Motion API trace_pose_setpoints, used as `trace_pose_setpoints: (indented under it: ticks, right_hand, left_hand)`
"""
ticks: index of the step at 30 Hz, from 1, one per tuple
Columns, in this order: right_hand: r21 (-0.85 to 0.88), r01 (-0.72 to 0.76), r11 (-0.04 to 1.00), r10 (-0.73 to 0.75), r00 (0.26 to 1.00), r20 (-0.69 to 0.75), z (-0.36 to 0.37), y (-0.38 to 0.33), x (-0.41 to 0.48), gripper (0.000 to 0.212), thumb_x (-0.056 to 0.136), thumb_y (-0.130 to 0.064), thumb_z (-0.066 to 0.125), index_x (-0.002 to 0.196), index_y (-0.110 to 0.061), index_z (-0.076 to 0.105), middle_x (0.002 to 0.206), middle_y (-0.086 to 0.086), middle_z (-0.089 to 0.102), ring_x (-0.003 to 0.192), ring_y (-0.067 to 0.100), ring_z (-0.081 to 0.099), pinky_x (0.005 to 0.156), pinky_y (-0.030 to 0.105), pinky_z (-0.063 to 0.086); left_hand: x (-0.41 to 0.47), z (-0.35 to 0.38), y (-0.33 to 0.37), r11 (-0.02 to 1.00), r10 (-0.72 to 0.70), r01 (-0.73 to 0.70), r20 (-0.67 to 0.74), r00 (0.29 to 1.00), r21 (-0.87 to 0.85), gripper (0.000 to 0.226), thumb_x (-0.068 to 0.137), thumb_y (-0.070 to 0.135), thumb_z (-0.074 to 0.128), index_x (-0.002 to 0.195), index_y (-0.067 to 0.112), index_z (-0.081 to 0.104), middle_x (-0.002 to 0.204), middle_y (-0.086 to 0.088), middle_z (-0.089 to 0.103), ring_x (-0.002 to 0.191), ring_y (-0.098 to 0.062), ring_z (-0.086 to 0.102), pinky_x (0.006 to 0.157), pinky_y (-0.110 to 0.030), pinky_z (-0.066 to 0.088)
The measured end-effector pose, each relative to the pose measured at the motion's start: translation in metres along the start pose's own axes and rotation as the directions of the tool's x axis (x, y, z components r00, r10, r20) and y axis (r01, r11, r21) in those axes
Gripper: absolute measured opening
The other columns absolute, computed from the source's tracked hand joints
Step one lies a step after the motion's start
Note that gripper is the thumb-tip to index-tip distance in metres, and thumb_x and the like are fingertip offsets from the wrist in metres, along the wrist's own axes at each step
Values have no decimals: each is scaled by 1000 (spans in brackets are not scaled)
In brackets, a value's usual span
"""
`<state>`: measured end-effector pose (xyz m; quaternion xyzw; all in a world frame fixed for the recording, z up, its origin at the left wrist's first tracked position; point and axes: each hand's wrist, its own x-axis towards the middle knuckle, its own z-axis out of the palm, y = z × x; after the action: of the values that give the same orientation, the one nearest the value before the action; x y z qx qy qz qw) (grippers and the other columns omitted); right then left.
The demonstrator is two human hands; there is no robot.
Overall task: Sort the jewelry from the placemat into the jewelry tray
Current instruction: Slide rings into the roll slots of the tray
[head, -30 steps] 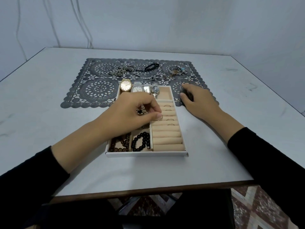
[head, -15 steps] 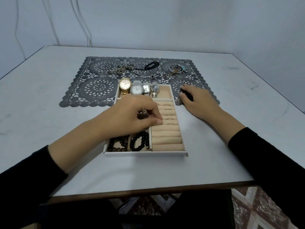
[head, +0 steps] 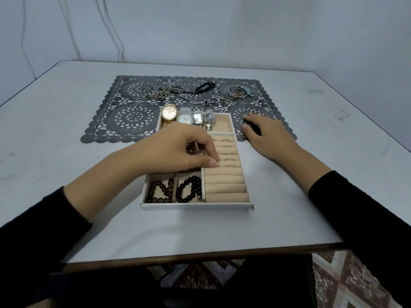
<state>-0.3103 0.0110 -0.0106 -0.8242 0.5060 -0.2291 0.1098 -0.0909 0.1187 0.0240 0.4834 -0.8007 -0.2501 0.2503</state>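
The white jewelry tray (head: 195,206) sits on the near edge of a grey lace placemat (head: 133,116). My left hand (head: 178,150) hovers over the tray's middle, thumb and forefinger pinching a small ring against the left end of the beige ring rolls (head: 224,181); the ring is mostly hidden. Several rings (head: 226,146) sit in the upper slots. Watches (head: 169,112) line the tray's far row. Two bead bracelets (head: 161,192) fill the near-left compartments. My right hand (head: 266,136) rests on the placemat right of the tray, fingers loosely curled.
Loose jewelry lies along the placemat's far side: chains (head: 162,93), a black band (head: 205,87), a blue-beaded bracelet (head: 241,93) and small pieces (head: 205,102). The white table (head: 66,152) ends close to my body; walls stand behind.
My left hand has lowered the ring from just above the tray down onto the ring rolls. My right hand has stayed on the placemat.
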Motion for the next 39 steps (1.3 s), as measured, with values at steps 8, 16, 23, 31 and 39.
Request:
trace_pose_setpoints:
  ticks: [8,16,23,31,39]
  right_hand:
    - [15,-5,1000,5,1000,4,0,1,0,33,99,-26,47,124,-9,58,126,8,61,117,23,52,94,26,35]
    - [66,-29,997,32,999,-38,-5,4,5,29,98,-28,49,119,-13,63,114,3,66,105,19,55,68,14,27]
    - [140,-37,989,63,980,-186,1,18,39,27,94,-24,55,116,-12,66,114,2,67,106,15,58,89,17,36]
    - [123,-81,989,111,960,-256,14,32,97,25,93,-20,56,113,-10,68,110,7,67,100,18,59,86,17,35]
    - [100,-102,990,127,949,-288,22,45,138,24,93,-22,56,109,-11,70,106,9,65,99,20,57,82,18,32]
  left_hand:
    - [8,-6,8,990,-129,133,90,988,-37,12,77,28,81,87,26,77,92,9,75,92,-7,69,93,-38,53]
    - [7,-26,-9,978,-154,107,-281,947,-177,11,81,26,75,90,21,74,83,4,73,74,-8,65,68,-18,53]
    - [21,-51,-79,968,-209,249,-623,754,-22,13,94,22,63,105,18,68,96,6,67,85,-7,60,81,-19,47]
    - [43,-77,-141,895,-149,374,-624,767,245,22,95,22,60,114,14,69,117,-7,67,110,-21,57,91,-28,36]
    - [65,-97,-175,858,-238,442,-558,795,263,20,94,25,61,110,21,72,111,-7,68,102,-22,58,88,-34,42]
